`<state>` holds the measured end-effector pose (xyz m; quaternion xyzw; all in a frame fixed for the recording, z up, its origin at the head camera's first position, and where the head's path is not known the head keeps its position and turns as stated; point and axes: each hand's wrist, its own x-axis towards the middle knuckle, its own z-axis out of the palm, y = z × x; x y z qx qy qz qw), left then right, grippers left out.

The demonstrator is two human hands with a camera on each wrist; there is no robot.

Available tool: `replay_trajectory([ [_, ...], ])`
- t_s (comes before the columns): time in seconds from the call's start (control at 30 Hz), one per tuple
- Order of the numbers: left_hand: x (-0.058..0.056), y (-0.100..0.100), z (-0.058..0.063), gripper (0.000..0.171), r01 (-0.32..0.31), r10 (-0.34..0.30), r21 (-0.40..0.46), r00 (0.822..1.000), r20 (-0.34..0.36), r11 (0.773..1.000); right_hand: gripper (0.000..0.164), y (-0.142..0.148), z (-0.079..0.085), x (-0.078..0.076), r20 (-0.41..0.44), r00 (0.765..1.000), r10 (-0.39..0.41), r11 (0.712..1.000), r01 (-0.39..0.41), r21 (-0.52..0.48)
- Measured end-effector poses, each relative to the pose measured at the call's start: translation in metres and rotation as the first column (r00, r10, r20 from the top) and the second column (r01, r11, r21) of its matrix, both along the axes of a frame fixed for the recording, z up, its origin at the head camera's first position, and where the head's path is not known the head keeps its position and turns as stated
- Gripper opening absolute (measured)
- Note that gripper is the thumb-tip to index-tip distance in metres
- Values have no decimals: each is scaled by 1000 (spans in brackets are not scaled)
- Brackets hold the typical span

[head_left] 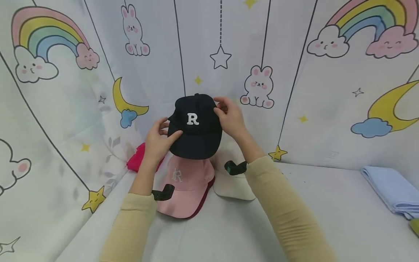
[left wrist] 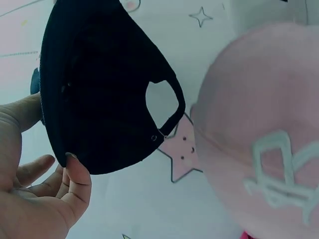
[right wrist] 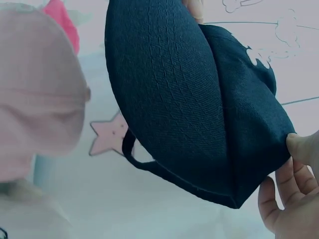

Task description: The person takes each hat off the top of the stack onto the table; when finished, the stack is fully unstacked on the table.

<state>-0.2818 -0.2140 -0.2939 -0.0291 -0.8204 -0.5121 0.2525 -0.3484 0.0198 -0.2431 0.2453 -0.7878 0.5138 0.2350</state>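
A black baseball cap (head_left: 203, 145) with a white letter R hangs upright between both hands, brim toward me. My left hand (head_left: 159, 140) pinches its left edge near the brim, thumb in front. On the opposite side, my right hand (head_left: 230, 115) pinches the crown between thumb and fingers. The cap's dark inside and back strap show in the left wrist view. Below it, a pink cap (head_left: 188, 178) with a pale letter lies over a dark red brim. To its right sits a cream cap (head_left: 229, 185), partly covered by my right forearm.
A bright pink item (head_left: 135, 160) lies at the left behind my left wrist. Folded light blue cloth (head_left: 389, 189) rests at the right of the white table (head_left: 311, 211), with a green thing (head_left: 415, 225) at the frame's edge. A patterned curtain (head_left: 203, 43) hangs behind.
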Motion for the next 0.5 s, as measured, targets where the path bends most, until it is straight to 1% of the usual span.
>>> replay_trajectory([
  [0.13,1,13,4,73,28,-28,-8,998,-52,1000,31,17,6,7,-14,1000,-8,1000,8,21],
  [0.27,0,28,6,72,55,-57,-21,995,-81,998,32,38,10,15,-15,1000,-13,999,13,37],
  [0.37,-2,41,5,72,82,-84,-25,992,-97,996,32,55,9,21,-18,999,-28,998,29,47],
  [0.5,-5,61,2,71,119,-122,-33,985,-122,992,33,79,6,29,-14,997,-72,995,73,72],
])
